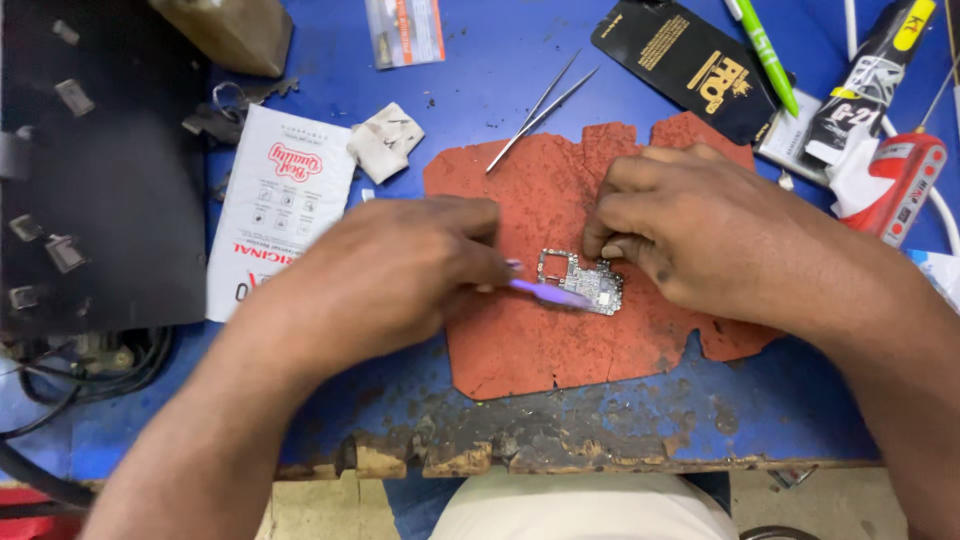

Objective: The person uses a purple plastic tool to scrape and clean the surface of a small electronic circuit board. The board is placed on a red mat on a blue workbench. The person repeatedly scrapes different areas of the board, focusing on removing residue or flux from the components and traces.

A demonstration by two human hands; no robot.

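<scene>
Under the hands: a small circuit board [583, 281] lies flat on a worn red mat [520, 340], right where both hands meet.
Left hand: the left hand [395, 275] is closed around a thin purple tool [545, 292]. The tool's tip reaches out past the fingers and lies on the board.
Right hand: the right hand [690, 235] presses its bent fingertips [605, 245] on the far edge of the board. It pins the board down but does not wrap around it.
Where the board is: it sits between the two hands, just past the left fingers and touching the right fingertips.
Just beyond the right hand: metal tweezers [540, 110] lie partly on the mat and partly on the blue table [480, 60], close to the knuckles but not touched.
Off to the left hand's side: a white packet [280, 210] and a folded bit of white cloth [385, 140] lie well away from the tool.
Off to the right hand's side: a black card [690, 65], a green pen [765, 50], a tube of glue [870, 80] and a red tool [905, 185] lie apart from the grip.
Doing it well: the board looks tiny and full of little parts, so the tool likely needs soft, short strokes. The right fingers should probably keep pressing so the board does not slide. Pushing too hard could knock a part loose.
Not clear: the tool's tip is blurry, so its kind cannot be told.
</scene>
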